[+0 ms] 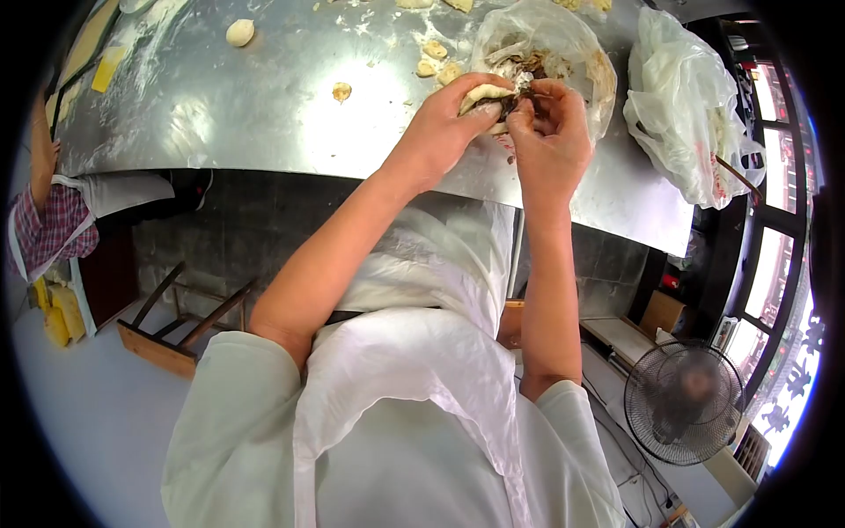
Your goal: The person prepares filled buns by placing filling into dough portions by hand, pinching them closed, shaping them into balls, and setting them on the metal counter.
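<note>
Over the near edge of the steel table, my left hand (447, 123) is closed around a piece of pale dough (486, 93) folded partly about a dark filling. My right hand (556, 132) meets it from the other side, thumb and fingers pinched together at the filling. Just beyond both hands lies an open clear plastic bag (601, 81) with dark, crumbly filling (535, 63) and white flour-like powder in it. Small dough pieces (436, 50) rest left of the bag. My fingers hide part of the dough.
The floured steel table (264, 132) carries a dough ball (239, 33), a small dough scrap (341, 91) and a yellow scraper (107, 69). A white plastic bag (678, 106) stands right. Another person's checked sleeve (53, 224) shows left. Below are a stool (158, 348) and a fan (683, 401).
</note>
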The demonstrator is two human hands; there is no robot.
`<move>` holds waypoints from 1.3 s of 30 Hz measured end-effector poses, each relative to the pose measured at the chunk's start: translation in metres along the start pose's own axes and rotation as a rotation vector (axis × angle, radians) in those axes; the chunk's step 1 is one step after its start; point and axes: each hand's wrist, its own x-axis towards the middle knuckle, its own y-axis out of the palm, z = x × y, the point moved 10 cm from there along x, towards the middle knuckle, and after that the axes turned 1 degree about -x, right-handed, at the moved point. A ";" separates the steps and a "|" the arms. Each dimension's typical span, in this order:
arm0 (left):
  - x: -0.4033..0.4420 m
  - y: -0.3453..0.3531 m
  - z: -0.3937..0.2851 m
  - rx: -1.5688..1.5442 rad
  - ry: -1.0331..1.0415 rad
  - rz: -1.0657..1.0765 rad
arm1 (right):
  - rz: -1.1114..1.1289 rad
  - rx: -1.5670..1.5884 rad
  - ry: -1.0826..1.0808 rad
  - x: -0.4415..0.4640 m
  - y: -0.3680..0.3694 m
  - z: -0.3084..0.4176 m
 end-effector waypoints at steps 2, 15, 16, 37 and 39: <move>-0.003 -0.001 0.004 -0.143 -0.024 -0.022 | -0.045 0.215 0.209 0.001 -0.002 -0.010; -0.009 -0.014 0.019 -0.887 -0.138 -0.005 | 0.135 -0.342 -0.187 0.033 0.000 -0.033; -0.009 -0.015 0.021 -0.881 -0.148 -0.019 | 0.146 -0.402 -0.263 0.030 0.002 -0.029; -0.015 -0.011 0.036 -0.830 -0.213 -0.181 | 0.095 -0.024 0.148 0.014 -0.044 -0.053; -0.009 -0.007 0.043 -0.876 -0.175 -0.085 | 0.164 -0.065 0.077 0.000 -0.026 -0.031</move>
